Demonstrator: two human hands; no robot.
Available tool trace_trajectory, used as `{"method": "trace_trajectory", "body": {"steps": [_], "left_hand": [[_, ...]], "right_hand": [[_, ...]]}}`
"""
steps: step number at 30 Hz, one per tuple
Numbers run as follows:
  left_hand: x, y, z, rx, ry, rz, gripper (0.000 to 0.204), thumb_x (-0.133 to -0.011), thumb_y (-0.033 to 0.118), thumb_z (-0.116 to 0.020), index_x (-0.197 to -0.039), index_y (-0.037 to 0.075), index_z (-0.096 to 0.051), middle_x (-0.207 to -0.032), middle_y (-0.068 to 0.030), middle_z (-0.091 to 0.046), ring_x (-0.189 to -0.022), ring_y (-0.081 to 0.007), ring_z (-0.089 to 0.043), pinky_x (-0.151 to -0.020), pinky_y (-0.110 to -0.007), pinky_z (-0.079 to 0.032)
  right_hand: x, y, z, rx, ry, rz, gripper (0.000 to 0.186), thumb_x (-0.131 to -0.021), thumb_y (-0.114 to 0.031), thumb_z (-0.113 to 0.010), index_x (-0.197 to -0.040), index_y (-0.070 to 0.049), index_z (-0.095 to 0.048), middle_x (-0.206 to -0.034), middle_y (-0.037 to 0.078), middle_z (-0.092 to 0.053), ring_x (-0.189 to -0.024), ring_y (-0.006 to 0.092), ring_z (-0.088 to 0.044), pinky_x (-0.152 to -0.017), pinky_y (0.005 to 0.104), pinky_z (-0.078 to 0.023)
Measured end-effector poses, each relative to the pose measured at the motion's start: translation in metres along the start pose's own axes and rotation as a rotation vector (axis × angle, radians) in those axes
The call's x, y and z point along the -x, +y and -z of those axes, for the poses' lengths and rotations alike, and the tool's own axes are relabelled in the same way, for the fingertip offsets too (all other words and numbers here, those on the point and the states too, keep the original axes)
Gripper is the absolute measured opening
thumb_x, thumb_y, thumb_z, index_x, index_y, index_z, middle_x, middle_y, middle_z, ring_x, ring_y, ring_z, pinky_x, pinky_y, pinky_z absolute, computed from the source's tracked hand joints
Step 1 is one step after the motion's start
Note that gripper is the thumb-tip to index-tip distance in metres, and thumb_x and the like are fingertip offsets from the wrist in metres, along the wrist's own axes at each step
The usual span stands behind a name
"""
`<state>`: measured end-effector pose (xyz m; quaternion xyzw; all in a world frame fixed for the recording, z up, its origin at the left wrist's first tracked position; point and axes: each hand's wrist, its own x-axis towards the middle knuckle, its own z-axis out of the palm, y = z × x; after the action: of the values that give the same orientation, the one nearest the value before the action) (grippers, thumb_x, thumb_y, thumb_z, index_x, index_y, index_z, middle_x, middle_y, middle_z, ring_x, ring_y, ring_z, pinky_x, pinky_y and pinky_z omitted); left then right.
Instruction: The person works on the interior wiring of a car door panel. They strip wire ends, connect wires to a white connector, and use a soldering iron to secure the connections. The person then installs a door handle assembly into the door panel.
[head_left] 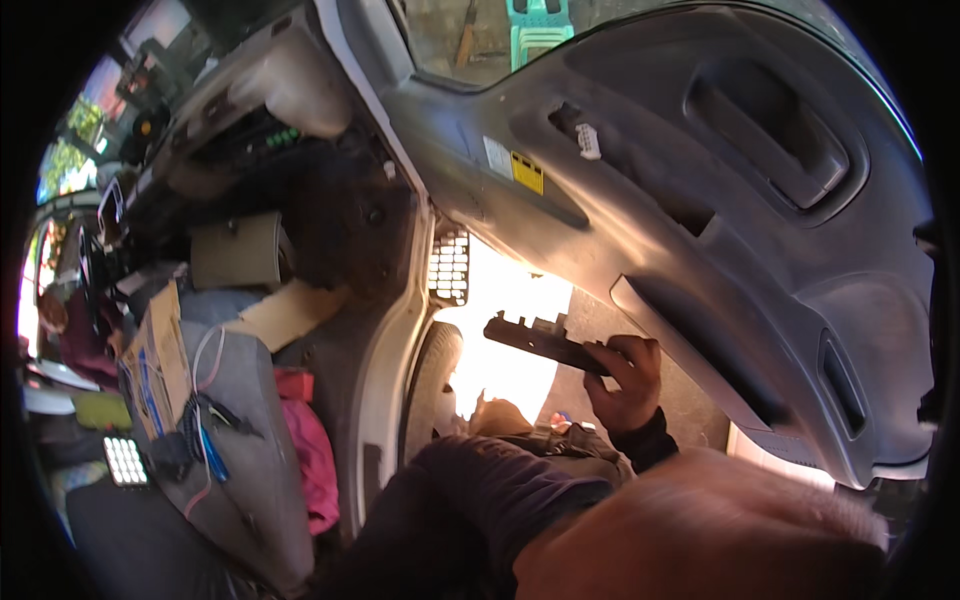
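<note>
A dark, narrow switch-panel-like plastic part is gripped at its right end by my right hand, fingers and thumb closed on it. It is held in the air between the open car door and the sill, with small raised pieces along its top edge. My left hand seems to be the large blurred shape close to the camera at the lower right; its fingers cannot be made out. It covers part of my right forearm. A pale connector sits at a small opening in the grey door panel.
At left, a grey seat bears cardboard, cables, a blue-handled tool and a pink cloth. A tyre shows below the door gap. Someone in maroon is at far left. A green plastic stool stands beyond the door.
</note>
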<state>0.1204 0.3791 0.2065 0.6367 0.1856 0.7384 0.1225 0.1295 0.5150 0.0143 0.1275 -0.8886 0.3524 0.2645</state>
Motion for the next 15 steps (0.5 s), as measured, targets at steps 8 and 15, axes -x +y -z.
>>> {"method": "trace_trajectory", "body": {"steps": [8,15], "left_hand": [[0.041,0.093,0.102,-0.64,0.452,0.332,0.022,-0.089,0.013,-0.08,-0.104,-0.001,-0.072,-0.099,-0.0147,-0.068,-0.088,-0.0215,-0.066,-0.081,-0.037,-0.053],[0.092,0.092,0.156,-1.244,0.137,0.932,0.061,-0.077,0.03,-0.09,-0.128,0.003,-0.069,-0.115,-0.0186,-0.073,-0.104,-0.033,-0.072,-0.091,-0.038,-0.054]], "right_hand": [[-0.052,-0.03,0.021,0.101,0.169,0.015,0.039,-0.064,-0.001,-0.079,-0.102,-0.011,-0.078,-0.099,0.005,-0.064,-0.091,0.0281,-0.057,-0.076,0.0401,-0.05],[-0.095,-0.074,0.047,0.461,0.159,0.18,0.045,-0.059,-0.002,-0.081,-0.103,-0.012,-0.079,-0.098,0.001,-0.061,-0.094,0.0258,-0.055,-0.08,0.0372,-0.046]]}}
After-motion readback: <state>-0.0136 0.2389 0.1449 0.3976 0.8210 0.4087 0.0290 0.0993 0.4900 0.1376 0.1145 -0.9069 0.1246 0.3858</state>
